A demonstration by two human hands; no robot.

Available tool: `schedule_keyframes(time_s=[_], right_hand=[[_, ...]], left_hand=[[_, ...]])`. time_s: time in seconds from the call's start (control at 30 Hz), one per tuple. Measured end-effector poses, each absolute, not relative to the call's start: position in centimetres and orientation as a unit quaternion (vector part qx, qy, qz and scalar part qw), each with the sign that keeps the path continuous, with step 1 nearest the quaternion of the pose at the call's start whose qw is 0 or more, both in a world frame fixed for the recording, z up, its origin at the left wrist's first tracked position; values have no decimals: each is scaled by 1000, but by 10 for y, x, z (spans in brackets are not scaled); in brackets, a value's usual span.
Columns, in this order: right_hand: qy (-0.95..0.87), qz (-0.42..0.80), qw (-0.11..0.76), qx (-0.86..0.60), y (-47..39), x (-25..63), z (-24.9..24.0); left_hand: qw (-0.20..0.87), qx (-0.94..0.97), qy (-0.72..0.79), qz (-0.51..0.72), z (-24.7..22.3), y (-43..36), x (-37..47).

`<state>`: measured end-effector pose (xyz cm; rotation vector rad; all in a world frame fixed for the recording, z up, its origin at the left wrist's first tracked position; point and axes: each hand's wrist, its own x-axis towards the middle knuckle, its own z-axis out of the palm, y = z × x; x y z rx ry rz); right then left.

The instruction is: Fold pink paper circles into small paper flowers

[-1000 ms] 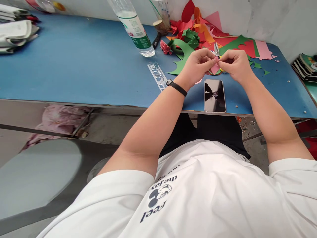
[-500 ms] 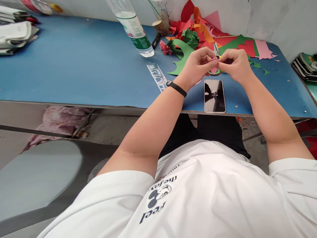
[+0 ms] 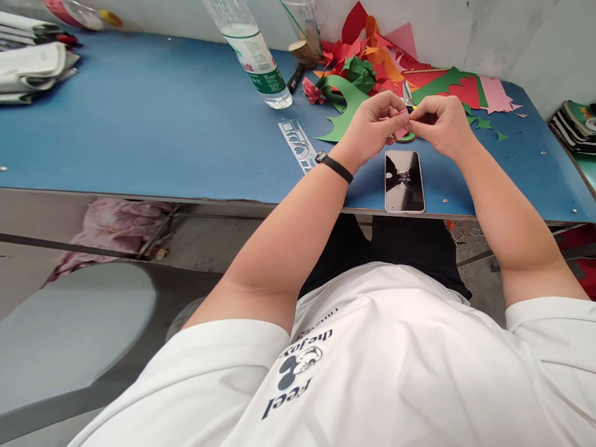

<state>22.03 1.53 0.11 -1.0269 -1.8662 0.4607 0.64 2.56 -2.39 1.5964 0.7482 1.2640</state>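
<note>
Between my two hands, above the blue table (image 3: 186, 124), is a small pink piece of paper (image 3: 401, 131). My left hand (image 3: 377, 124) pinches it from the left, with thumb and fingers pressed together. From the right, my right hand (image 3: 437, 121) is closed at the paper's upper edge, its fingertips touching those of my left hand. Scissors (image 3: 408, 96) lie just behind the hands, blades pointing away, handles partly hidden. A phone (image 3: 404, 181) lies face up at the table's front edge, below my hands. The clear stencil ruler (image 3: 297, 146) is left of my left wrist.
A water bottle (image 3: 261, 62) stands at the back, near a pink paper flower (image 3: 311, 90) and a black marker (image 3: 295, 77). Red, orange and green paper scraps (image 3: 358, 73) are heaped behind my hands. Folded cloth-like sheets (image 3: 32, 65) lie far left; books (image 3: 575, 127) sit far right.
The fingertips have shifted slightly around the pink paper, and less of it shows. The view has moved a little; nothing else has visibly moved.
</note>
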Motion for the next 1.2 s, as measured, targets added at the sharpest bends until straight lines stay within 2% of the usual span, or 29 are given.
schedule_keyframes(time_s=[0.2,0.33,0.53,0.73,1.0,1.2], right_hand=[[-758,186,489,-389,15,218,5],[-785,138,495,-344,8,218,10],[-786,100,470,-389,-3,211,13],[-749,131,501,-413,6,212,8],[-704,244,585,-322,33,221,-11],[-689,252,571,-369,27,218,-8]], left_hand=[[423,654,308,545,-18,20,7],[446,637,299,554,-18,17,7],[482,623,302,537,-20,16,3],[513,621,288,518,-13,12,-1],[571,566,254,539,-16,26,0],[519,605,258,547,-21,25,2]])
